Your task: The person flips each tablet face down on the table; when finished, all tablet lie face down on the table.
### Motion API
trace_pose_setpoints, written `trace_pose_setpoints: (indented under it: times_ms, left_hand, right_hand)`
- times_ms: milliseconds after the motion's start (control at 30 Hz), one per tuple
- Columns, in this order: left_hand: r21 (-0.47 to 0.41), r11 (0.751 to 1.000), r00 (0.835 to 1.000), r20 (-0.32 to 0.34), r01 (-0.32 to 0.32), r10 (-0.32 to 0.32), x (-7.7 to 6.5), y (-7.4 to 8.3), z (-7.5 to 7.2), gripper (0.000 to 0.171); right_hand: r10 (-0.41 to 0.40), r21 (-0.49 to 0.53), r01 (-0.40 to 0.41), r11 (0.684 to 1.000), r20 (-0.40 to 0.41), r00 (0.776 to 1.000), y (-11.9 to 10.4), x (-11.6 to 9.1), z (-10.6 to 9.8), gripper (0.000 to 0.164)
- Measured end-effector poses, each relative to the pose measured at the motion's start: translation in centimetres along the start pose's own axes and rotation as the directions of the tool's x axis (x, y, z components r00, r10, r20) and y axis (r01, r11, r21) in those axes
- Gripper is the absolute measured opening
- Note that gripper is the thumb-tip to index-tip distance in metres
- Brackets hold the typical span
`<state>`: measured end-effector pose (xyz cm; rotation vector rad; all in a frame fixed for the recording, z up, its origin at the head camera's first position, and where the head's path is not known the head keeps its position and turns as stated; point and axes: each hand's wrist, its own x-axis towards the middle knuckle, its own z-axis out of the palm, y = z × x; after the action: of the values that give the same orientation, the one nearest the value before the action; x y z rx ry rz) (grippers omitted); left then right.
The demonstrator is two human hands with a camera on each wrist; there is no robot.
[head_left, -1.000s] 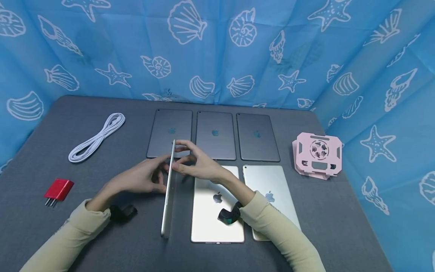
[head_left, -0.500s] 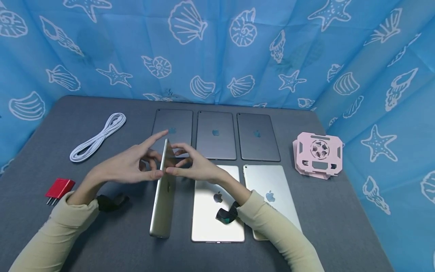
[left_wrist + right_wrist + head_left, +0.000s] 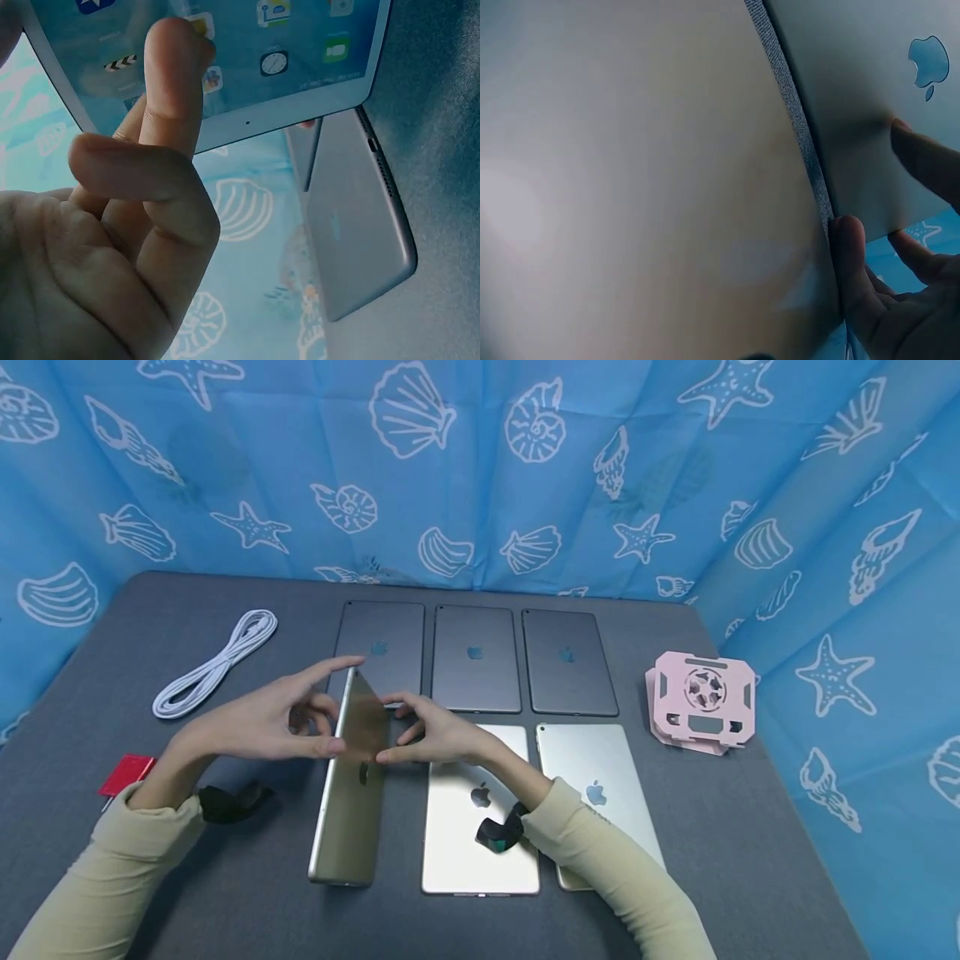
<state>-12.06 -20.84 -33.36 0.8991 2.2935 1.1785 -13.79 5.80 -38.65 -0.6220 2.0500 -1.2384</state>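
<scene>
A tablet (image 3: pixel 348 827) stands tilted on its right long edge, silver back up and right, lit screen (image 3: pixel 262 67) down and left. My left hand (image 3: pixel 258 718) holds its raised left edge, thumb at that edge and one finger against the screen; the index finger stretches past the top corner. My right hand (image 3: pixel 435 735) rests its fingertips on the tablet's back and far right corner, fingers apart. Beside it lie a silver tablet (image 3: pixel 450 843) and another silver tablet (image 3: pixel 630 802), backs up.
Several dark grey tablets (image 3: pixel 476 668) lie in a row at the back. A coiled white cable (image 3: pixel 213 664) and a red charger (image 3: pixel 126 772) are on the left; a pink stand (image 3: pixel 703 702) sits at right. A blue shell-patterned curtain (image 3: pixel 480 485) borders the table (image 3: pixel 750 860).
The tablet has gone from almost upright to leaning left, showing more of its back. My left hand has moved left with it; my right hand has shifted only slightly.
</scene>
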Motion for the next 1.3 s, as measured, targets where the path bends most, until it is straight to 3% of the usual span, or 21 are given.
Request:
trace_pose_setpoints:
  times_ms: [400,733,1133,1300]
  left_hand:
    - [-0.170,0.985,0.999,0.037,0.006,0.000,-1.5,-1.4,-1.0,0.096]
    - [-0.241,0.970,0.998,0.061,0.044,-0.030,-2.9,-3.0,-1.9,0.096]
    - [-0.281,0.958,0.994,0.110,0.050,-0.019,-3.7,-4.8,-1.8,0.100]
    - [-0.276,0.958,0.992,0.119,0.082,-0.051,-3.5,-5.4,-1.5,0.105]
  right_hand:
    - [-0.037,-0.145,0.034,0.989,-0.021,0.999,-0.1,0.6,0.5,0.082]
    - [-0.060,-0.352,0.036,0.935,-0.058,0.997,-0.6,0.5,1.5,0.086]
    - [-0.026,-0.377,-0.005,0.926,-0.077,0.997,-0.7,0.3,1.5,0.088]
    - [-0.018,-0.368,-0.013,0.930,-0.082,0.996,-0.7,0.0,1.2,0.089]
